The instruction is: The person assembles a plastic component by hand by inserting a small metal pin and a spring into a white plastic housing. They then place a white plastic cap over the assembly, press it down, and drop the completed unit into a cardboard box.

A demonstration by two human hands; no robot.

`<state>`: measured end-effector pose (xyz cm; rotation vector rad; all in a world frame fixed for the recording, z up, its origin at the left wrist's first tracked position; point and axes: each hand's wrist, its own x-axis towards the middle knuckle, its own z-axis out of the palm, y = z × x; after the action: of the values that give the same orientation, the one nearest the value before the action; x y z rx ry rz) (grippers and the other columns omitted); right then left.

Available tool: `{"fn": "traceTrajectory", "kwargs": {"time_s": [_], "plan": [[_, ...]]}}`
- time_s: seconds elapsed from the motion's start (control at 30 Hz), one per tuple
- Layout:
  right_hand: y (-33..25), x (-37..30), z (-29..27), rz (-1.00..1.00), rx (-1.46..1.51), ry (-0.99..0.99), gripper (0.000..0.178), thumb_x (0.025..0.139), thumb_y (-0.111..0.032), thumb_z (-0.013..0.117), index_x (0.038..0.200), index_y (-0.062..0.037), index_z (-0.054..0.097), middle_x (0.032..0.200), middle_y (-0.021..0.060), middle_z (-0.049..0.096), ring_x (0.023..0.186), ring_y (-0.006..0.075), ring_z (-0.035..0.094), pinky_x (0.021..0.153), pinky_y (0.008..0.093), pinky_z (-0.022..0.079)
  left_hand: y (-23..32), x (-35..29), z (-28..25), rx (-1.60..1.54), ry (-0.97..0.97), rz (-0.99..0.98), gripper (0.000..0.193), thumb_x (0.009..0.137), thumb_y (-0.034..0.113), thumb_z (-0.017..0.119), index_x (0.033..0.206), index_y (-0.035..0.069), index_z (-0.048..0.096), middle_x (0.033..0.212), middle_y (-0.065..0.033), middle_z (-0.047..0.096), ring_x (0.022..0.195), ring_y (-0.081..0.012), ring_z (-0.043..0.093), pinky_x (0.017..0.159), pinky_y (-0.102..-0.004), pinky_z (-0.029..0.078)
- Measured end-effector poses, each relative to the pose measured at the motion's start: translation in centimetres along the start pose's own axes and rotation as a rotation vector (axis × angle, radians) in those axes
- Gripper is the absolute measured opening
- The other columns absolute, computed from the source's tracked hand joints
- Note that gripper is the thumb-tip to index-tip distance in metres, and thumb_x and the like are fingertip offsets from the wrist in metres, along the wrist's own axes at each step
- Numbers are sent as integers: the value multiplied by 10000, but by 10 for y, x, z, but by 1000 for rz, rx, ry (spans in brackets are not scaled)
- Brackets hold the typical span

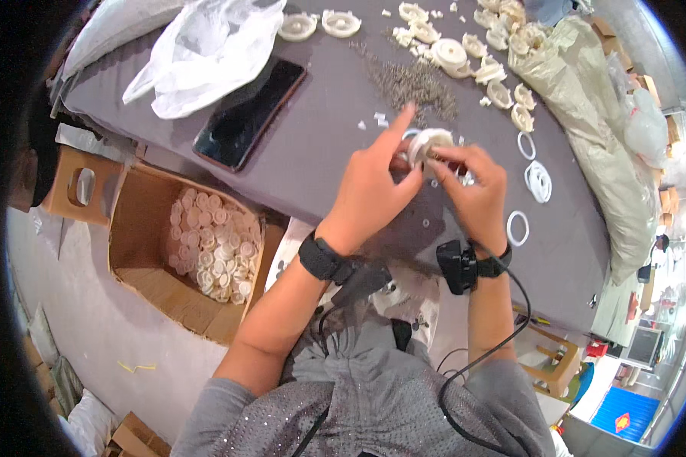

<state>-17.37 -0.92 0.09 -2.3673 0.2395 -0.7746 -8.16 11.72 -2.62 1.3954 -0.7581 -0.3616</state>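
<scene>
Over the table, my left hand grips a round white plastic part between thumb and fingers, its index finger stretched out past the part. My right hand is closed in a pinch, thumb and fingertips against the face of the same part. Whatever small piece sits between those fingertips is too small to make out. Just beyond the hands lies a heap of small dark metal pieces, with a few tiny white bits beside it. White rings lie to the right of my right hand.
Cream plastic housings spread over the far right of the grey-covered table. A phone and a clear plastic bag lie at left. Below stands a cardboard box holding round parts. A large sack lines the right edge.
</scene>
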Motion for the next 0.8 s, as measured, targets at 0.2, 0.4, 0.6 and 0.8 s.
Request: {"fn": "traceTrajectory", "kwargs": {"time_s": [0.2,0.4,0.6,0.8], "plan": [[-6,-7,-4,214,143,-159,205,734,-71,659,934,-31,645,871,57,655,755,84,587,632,227,465,-16,1,3,-16,-20,2,314,765,3,557,1070,-49,503,943,-101,608,868,-127,585,755,-241,468],[-3,-6,-5,435,471,-262,197,798,-83,615,970,13,627,942,64,632,775,114,600,617,203,474,-2,-1,-5,-125,-74,-95,275,782,-16,528,1054,-53,516,966,-113,607,889,-139,583,778,-252,461],[6,-7,-3,429,615,-259,207,828,-68,577,1009,28,602,934,106,628,755,144,615,602,225,482,-9,-2,-5,-101,-90,-124,279,781,2,556,1053,-58,528,942,-111,619,879,-140,587,772,-256,460],[-4,-6,-1,444,642,-177,162,814,-48,579,953,29,610,800,93,635,665,132,602,593,232,481,-20,-2,0,-90,-1,-71,264,769,41,577,1014,-52,548,883,-122,631,797,-154,610,699,-260,474]]}}
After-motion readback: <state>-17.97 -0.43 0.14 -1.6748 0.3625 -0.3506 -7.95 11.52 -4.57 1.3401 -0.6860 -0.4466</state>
